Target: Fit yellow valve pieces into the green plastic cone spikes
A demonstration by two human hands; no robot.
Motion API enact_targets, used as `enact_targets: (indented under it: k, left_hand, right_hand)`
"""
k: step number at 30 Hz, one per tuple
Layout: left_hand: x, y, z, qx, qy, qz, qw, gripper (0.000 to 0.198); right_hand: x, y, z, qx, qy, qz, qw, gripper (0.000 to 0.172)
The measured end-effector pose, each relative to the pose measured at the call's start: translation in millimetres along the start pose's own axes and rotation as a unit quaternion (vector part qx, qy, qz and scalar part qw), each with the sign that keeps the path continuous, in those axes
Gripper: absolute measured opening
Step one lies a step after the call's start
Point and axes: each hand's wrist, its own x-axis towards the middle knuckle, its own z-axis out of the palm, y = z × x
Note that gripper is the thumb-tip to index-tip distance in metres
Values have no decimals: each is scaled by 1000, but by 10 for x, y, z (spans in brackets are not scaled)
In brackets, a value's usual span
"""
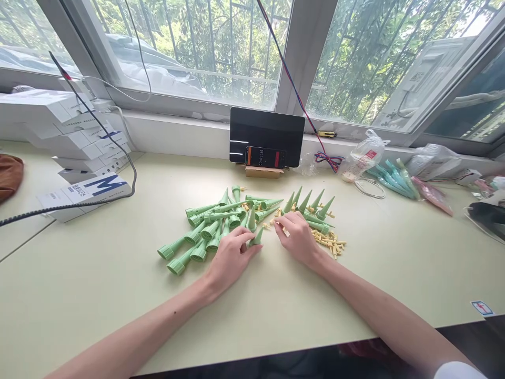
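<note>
My left hand (234, 250) is closed around a green plastic watering spike (258, 237) that stands with its pointed tip up. Another upright spike (251, 220) is just behind it. My right hand (296, 237) has its fingertips pinched together among small yellow plastic pieces (278, 212); what lies between them is too small to make out. Left of my hands is a heap of green spikes (210, 230), most lying with their wide ends toward me. Beyond my right hand, several upright spikes (305, 201) stand near a pile of yellow pieces (330, 242).
A phone (265, 157) leans against a dark tablet (266, 129) at the back. White boxes (90, 142) are stacked at the left, with a black cable (130, 163) crossing them. Plastic bags (365, 155) and a yellow cutter (327, 134) are by the window.
</note>
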Motion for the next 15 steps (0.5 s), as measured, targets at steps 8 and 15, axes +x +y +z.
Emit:
enact_targets:
  k: [8, 15]
  left_hand:
    - [30, -3, -30, 76, -12, 6, 997, 22]
    - [38, -4, -36, 77, -28, -40, 996, 23]
  right_hand:
    - [30, 72, -95, 6, 35, 38, 999, 20]
    - [26, 291, -237, 31, 26, 43, 998, 22]
